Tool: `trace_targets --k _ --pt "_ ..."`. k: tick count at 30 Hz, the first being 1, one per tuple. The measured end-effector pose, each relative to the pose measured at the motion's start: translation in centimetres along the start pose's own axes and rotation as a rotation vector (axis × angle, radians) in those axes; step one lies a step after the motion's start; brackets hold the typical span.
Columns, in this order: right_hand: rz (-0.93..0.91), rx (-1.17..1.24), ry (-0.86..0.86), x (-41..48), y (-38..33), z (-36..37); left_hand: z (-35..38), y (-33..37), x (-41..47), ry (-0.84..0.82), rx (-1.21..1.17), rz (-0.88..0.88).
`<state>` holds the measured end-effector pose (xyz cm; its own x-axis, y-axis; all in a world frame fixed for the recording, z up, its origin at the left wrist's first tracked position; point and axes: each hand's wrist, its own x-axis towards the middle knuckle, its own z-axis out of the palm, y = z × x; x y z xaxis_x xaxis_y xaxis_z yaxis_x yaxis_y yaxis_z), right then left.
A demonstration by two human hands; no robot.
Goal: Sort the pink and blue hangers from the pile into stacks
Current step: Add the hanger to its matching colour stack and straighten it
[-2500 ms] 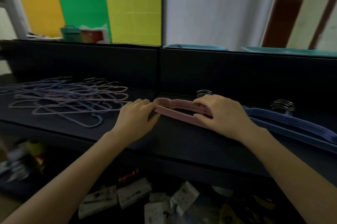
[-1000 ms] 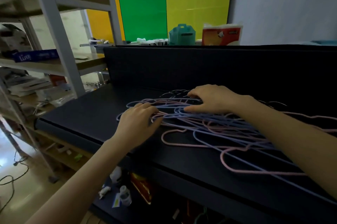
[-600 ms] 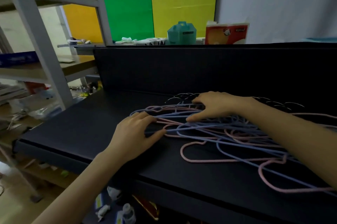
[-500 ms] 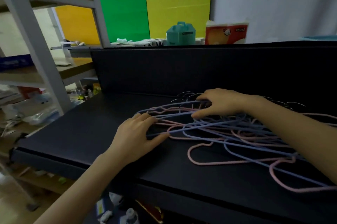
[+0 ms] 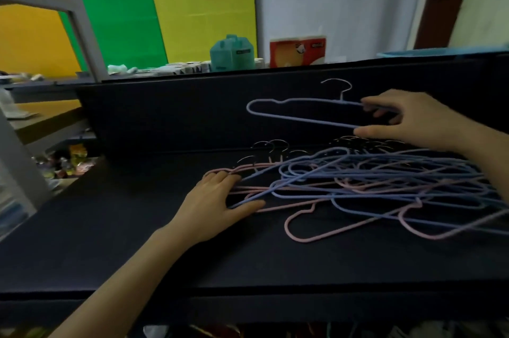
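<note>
Right hand [image 5: 413,120] holds a blue hanger [image 5: 300,114] (hook up) above the pile [image 5: 371,186].

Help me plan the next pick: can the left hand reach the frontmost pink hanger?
Probably yes. The left hand rests on the pile's left end, and the frontmost pink hanger has its near end bare on the table beside it. Blue hangers seem to cross its far part, so it may snag.
</note>
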<state>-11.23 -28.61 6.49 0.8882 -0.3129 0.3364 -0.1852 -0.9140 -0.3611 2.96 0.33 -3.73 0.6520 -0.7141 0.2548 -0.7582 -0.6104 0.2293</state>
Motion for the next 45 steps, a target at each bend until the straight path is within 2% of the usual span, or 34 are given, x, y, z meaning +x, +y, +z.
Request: trace_targets --k 7,12,22,28,32,38,45 --pt "0.121 0.013 0.07 -3.6 1.2 0.2 -0.2 -0.4 0.3 0.003 -0.209 -0.002" --pt "0.169 0.004 0.117 -5.3 1.7 0.4 -0.4 -0.2 0.1 0.062 -0.314 0.012" --pt "0.197 0.049 0.189 -9.6 5.2 -3.3 -2.0 4.6 2.0 0.149 -0.192 0.201" --pt "0.252 0.041 0.225 -14.6 10.0 -7.5 -0.6 12.4 4.7 0.169 -0.266 0.302" --pt "0.29 -0.047 0.263 -18.4 14.2 -11.0 1.7 19.2 6.2 0.142 -0.274 0.383" --pt "0.368 -0.163 0.232 -23.4 20.8 -16.1 4.9 29.3 7.4 0.087 -0.316 0.433" --pt "0.369 -0.161 0.238 -27.9 28.4 -20.0 8.6 39.8 8.4 0.074 -0.31 0.465"
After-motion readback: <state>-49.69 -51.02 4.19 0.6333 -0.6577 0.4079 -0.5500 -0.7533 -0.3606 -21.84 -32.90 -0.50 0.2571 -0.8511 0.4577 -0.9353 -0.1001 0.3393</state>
